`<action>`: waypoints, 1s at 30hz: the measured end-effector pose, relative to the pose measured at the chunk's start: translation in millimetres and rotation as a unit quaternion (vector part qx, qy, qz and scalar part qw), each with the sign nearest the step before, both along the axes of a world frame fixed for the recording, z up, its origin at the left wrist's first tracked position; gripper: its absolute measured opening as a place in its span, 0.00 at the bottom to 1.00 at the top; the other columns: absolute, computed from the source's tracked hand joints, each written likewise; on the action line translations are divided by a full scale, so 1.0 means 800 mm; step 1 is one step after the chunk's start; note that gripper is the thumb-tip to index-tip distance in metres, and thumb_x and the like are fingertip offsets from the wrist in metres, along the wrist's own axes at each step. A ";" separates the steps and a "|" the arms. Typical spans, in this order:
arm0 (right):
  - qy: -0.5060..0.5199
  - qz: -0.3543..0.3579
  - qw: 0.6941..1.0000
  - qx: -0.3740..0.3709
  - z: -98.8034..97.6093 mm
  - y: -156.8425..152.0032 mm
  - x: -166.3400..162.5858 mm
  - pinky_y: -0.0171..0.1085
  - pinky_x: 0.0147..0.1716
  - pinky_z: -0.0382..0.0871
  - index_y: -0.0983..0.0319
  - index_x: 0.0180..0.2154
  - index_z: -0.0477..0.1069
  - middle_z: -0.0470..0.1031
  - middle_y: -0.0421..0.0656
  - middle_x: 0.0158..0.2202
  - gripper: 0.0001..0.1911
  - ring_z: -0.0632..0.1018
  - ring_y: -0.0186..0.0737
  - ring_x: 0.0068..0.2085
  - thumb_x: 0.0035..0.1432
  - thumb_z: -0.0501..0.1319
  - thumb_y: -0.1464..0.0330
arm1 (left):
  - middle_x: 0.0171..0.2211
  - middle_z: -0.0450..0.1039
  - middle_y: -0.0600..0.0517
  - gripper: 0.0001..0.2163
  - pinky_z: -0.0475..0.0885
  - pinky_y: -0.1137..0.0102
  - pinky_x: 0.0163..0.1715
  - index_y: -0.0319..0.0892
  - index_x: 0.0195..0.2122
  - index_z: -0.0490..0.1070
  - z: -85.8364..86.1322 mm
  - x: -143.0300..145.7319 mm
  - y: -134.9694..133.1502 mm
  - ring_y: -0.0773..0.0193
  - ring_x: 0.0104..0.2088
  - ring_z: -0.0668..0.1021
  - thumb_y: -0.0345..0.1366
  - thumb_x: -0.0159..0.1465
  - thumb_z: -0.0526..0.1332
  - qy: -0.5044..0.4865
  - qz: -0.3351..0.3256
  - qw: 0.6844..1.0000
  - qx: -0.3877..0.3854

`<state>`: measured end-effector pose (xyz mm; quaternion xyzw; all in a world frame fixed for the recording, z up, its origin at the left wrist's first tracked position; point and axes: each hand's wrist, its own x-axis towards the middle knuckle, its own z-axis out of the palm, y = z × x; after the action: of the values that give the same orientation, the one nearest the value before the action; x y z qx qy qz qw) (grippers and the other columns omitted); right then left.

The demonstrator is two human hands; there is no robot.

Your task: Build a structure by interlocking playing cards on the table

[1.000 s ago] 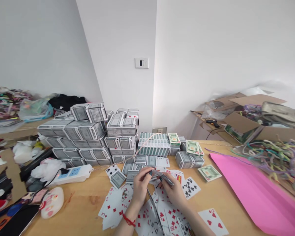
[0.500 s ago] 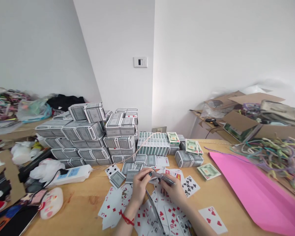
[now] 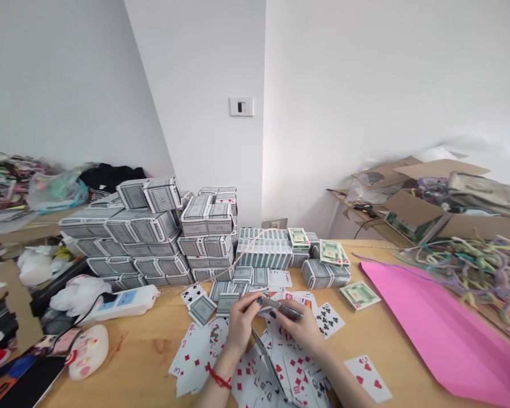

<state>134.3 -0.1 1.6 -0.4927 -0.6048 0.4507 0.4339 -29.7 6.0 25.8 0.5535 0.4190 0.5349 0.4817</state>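
My left hand (image 3: pixel 240 323) and my right hand (image 3: pixel 300 331) meet low in the middle of the wooden table (image 3: pixel 148 351). Both are closed on a small stack of playing cards (image 3: pixel 283 307), held edge-on between them. Under and around my hands lie several loose cards face up (image 3: pixel 199 354), mostly red suits, plus a clubs card (image 3: pixel 329 320) to the right. A red cord circles my left wrist.
Boxed card packs (image 3: pixel 153 232) are stacked in a tall pile behind the hands, with green-backed decks (image 3: pixel 335 253) to the right. A pink sheet (image 3: pixel 442 334) covers the right side. A white power strip (image 3: pixel 125 301) lies left. Cardboard boxes (image 3: pixel 420 215) and coloured strands sit far right.
My hands and the card stack stay together in nearly the same place. The view has drifted slightly; nothing else has moved.
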 end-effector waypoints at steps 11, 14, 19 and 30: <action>0.082 0.022 0.992 -0.095 0.008 -0.007 -0.007 0.30 0.14 0.57 0.62 0.29 0.64 0.64 0.35 0.14 0.25 0.63 0.30 0.13 0.58 0.42 0.49 | 0.36 0.76 0.46 0.10 0.70 0.64 0.41 0.39 0.31 0.76 -0.007 0.009 -0.002 0.54 0.40 0.75 0.36 0.55 0.57 -0.036 -0.010 0.999 -0.024; 0.098 0.027 0.992 -0.081 0.004 -0.006 -0.010 0.30 0.14 0.56 0.61 0.34 0.63 0.65 0.35 0.16 0.22 0.63 0.31 0.13 0.58 0.44 0.49 | 0.36 0.77 0.46 0.10 0.70 0.62 0.43 0.40 0.32 0.77 -0.010 0.012 -0.001 0.54 0.40 0.76 0.36 0.54 0.57 -0.023 -0.003 0.999 -0.028; 0.103 0.019 0.991 -0.084 -0.002 -0.002 -0.013 0.31 0.14 0.59 0.60 0.39 0.62 0.63 0.34 0.17 0.23 0.65 0.32 0.14 0.57 0.44 0.49 | 0.40 0.77 0.46 0.11 0.69 0.60 0.46 0.40 0.35 0.77 -0.010 0.015 -0.002 0.52 0.43 0.76 0.35 0.53 0.58 -0.036 -0.008 0.998 -0.051; 0.000 -0.012 1.000 -0.010 0.014 -0.009 -0.015 0.35 0.27 0.67 0.57 0.44 0.66 0.70 0.38 0.26 0.21 0.73 0.37 0.27 0.58 0.45 0.52 | 0.44 0.75 0.47 0.13 0.64 0.59 0.52 0.41 0.40 0.76 -0.006 0.016 -0.007 0.53 0.49 0.73 0.37 0.55 0.57 -0.021 -0.020 0.998 -0.062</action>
<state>122.0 -6.9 12.9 -0.5042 -0.5945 0.4512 0.4345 -16.5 0.4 21.0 0.5195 0.4295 0.5099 0.5344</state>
